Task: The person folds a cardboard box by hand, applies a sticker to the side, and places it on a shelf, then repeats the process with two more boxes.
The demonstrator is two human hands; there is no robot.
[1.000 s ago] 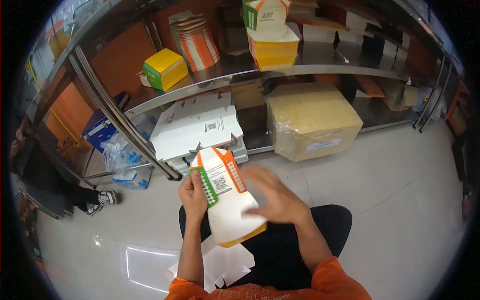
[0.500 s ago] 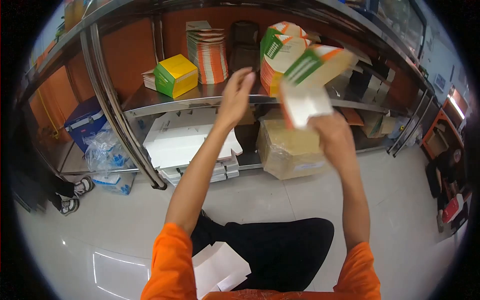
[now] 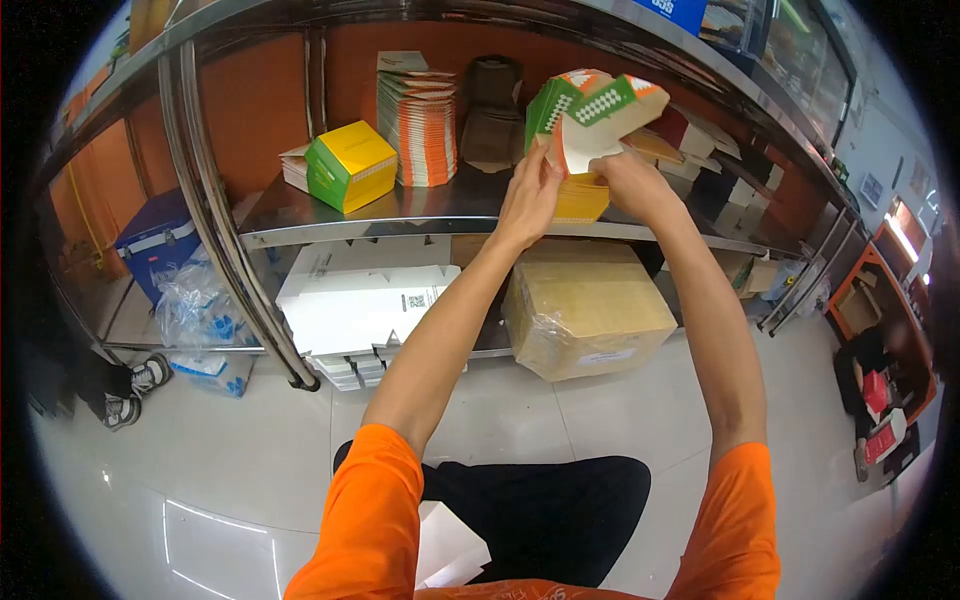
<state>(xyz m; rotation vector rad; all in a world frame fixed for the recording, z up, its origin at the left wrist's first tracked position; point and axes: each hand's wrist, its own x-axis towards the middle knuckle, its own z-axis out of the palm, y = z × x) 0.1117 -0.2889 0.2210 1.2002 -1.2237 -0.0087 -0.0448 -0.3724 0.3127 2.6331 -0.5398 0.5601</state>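
Between my hands, above the middle shelf, is an unfolded green, orange and white food carton (image 3: 582,148). My right hand (image 3: 632,182) grips its lower right edge. At its left edge the fingers of my left hand (image 3: 532,192) are closed, pinching the cardboard. Behind the carton stands a stack of nested cartons (image 3: 545,112), partly hidden, with a yellow part (image 3: 582,205) showing below my hands. A white, partly folded carton (image 3: 452,548) rests on my lap, mostly covered by my left sleeve.
A green-yellow box (image 3: 352,165) and a tall carton stack (image 3: 428,130) stand left on the shelf (image 3: 420,208). Below lie flat white cartons (image 3: 365,300) and a wrapped cardboard box (image 3: 590,315). A cooler (image 3: 165,240) and a person's shoes (image 3: 148,378) are left; another person (image 3: 862,375) is right.
My right hand has brought the carton up and left, in front of the stack. My left hand has moved right and closed on the carton's left edge. The view has shifted slightly.
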